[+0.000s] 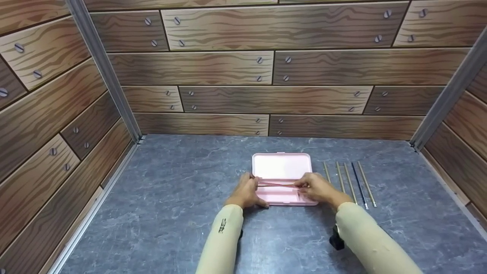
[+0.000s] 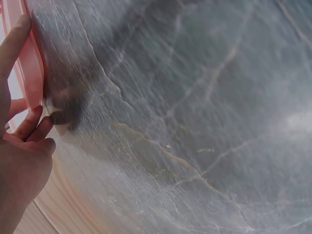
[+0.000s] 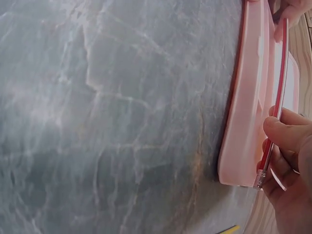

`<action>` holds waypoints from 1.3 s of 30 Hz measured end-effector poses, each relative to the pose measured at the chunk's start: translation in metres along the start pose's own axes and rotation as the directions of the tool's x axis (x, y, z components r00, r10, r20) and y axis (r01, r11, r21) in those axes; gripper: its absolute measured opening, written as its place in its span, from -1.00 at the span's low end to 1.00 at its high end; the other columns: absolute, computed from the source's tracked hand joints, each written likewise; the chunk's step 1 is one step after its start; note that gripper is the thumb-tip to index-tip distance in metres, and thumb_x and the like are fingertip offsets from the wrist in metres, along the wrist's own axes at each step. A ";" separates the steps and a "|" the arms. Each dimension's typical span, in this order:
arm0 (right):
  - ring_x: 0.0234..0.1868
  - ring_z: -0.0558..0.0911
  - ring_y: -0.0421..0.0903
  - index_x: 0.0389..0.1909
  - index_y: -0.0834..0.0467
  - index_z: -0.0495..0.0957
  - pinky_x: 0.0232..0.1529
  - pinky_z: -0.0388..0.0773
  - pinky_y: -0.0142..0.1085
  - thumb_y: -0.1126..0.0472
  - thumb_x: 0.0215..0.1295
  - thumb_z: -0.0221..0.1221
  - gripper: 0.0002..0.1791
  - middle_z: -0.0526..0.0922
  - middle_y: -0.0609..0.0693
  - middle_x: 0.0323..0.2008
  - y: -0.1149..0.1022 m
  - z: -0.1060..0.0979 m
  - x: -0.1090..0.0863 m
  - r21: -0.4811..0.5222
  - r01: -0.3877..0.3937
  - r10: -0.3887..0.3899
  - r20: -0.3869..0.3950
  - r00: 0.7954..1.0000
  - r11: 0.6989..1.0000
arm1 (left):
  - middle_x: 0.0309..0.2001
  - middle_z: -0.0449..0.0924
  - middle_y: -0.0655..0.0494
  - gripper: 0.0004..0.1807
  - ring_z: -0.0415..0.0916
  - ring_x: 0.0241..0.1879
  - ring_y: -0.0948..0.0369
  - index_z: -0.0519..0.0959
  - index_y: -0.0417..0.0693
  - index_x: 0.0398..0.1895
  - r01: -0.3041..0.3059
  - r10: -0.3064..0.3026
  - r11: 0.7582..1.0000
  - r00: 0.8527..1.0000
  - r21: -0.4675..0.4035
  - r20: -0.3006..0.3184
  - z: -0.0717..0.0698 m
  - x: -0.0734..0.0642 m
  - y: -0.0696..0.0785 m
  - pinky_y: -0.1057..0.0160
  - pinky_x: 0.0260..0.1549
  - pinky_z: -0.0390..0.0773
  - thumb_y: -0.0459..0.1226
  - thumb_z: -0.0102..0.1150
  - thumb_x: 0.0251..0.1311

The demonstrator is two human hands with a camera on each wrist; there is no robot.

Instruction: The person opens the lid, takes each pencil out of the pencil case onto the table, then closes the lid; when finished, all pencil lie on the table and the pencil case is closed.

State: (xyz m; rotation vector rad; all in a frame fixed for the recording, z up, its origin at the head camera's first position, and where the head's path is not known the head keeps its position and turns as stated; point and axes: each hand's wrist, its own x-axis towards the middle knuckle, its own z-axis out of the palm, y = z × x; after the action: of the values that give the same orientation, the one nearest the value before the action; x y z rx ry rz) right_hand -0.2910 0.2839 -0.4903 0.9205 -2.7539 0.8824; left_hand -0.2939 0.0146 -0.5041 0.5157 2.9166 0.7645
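Note:
A pink pencil case (image 1: 257,199) lies with its lid (image 1: 281,166) raised toward the back wall. My left hand (image 1: 245,191) grips the case's left end; in the left wrist view its thumb lies along the pink side wall (image 2: 31,73) and the other fingers bend at the corner. Between thumb and fingers, my right hand (image 1: 317,188) pinches a red-and-white striped pencil (image 3: 280,92) near its silver ferrule. That pencil spans the case lengthwise, its far end close to the left fingers. A thin gold-toned line beside it is too small to identify.
Right of the case, several gold-toned pencils (image 1: 367,184) and a dark blue pencil (image 1: 358,182) lie roughly side by side on the grey marbled tabletop (image 1: 182,213). Wood-patterned walls (image 1: 228,68) enclose the back and both sides.

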 end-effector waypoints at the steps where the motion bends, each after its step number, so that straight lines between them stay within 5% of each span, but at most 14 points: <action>1: -0.40 0.56 -0.14 -0.22 0.35 0.75 -0.34 0.50 -0.35 0.52 0.07 0.31 -0.78 0.70 0.13 -0.43 0.000 -0.001 0.000 0.003 0.000 0.000 -0.006 1.000 1.000 | 0.07 0.40 -0.02 -0.28 0.33 0.14 0.07 0.60 -0.15 -0.09 0.000 0.000 1.000 1.000 0.002 0.001 0.000 0.000 0.000 0.10 0.23 0.44 0.02 0.71 -0.32; 8: -0.37 0.55 -0.22 -0.21 0.39 0.74 -0.33 0.51 -0.40 0.52 0.09 0.30 -0.79 0.72 0.18 -0.40 0.002 -0.006 -0.002 0.034 -0.048 0.050 -0.056 0.997 0.998 | 0.11 0.38 -0.02 -0.14 0.31 0.17 0.08 0.59 -0.16 0.11 0.011 -0.011 1.000 1.000 -0.013 -0.007 0.002 0.000 -0.001 0.12 0.25 0.43 0.00 0.72 -0.35; 18: -0.27 0.66 -0.02 -0.11 0.43 0.70 -0.24 0.57 -0.36 0.46 0.20 0.29 -0.77 0.73 0.28 -0.26 0.008 -0.012 -0.015 0.104 -0.192 0.199 -0.066 0.978 0.976 | 0.07 0.38 -0.02 -0.25 0.30 0.14 0.07 0.60 -0.16 -0.06 0.008 -0.008 1.000 1.000 -0.011 -0.002 0.002 0.000 0.001 0.10 0.23 0.43 -0.01 0.73 -0.35; 23: -0.29 0.64 -0.08 -0.09 0.47 0.67 -0.31 0.54 -0.46 0.47 0.21 0.29 -0.75 0.73 0.35 -0.21 0.015 -0.017 -0.023 0.171 -0.239 0.261 -0.117 0.958 0.956 | 0.09 0.39 -0.02 -0.25 0.31 0.16 0.08 0.60 -0.14 -0.02 0.027 -0.027 1.000 0.999 0.004 0.018 0.000 0.000 0.003 0.10 0.25 0.43 0.00 0.71 -0.32; 30: -0.37 0.54 -0.31 -0.03 0.47 0.65 -0.36 0.47 -0.51 0.42 0.26 0.28 -0.72 0.74 0.36 -0.17 0.032 -0.030 -0.042 0.210 -0.325 0.365 -0.191 0.911 0.922 | 0.15 0.40 -0.04 -0.11 0.31 0.20 0.07 0.57 -0.15 0.19 0.052 -0.052 0.999 0.998 -0.003 0.028 -0.001 0.001 0.003 0.11 0.29 0.41 -0.01 0.71 -0.31; 39: -0.36 0.52 -0.49 0.05 0.48 0.60 -0.31 0.48 -0.60 0.36 0.30 0.28 -0.65 0.71 0.40 -0.10 0.061 -0.055 -0.088 0.251 -0.443 0.503 -0.280 0.818 0.860 | 0.12 0.40 -0.07 -0.12 0.31 0.19 0.04 0.58 -0.16 0.17 0.029 -0.028 0.999 0.999 -0.016 0.025 0.000 0.000 0.003 0.08 0.28 0.42 -0.02 0.71 -0.31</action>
State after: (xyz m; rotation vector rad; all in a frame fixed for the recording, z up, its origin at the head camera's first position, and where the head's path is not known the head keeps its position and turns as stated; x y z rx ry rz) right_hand -0.2596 0.3998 -0.4986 0.0498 -2.6542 1.2369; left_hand -0.2933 0.0168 -0.5023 0.4771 2.8860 0.7728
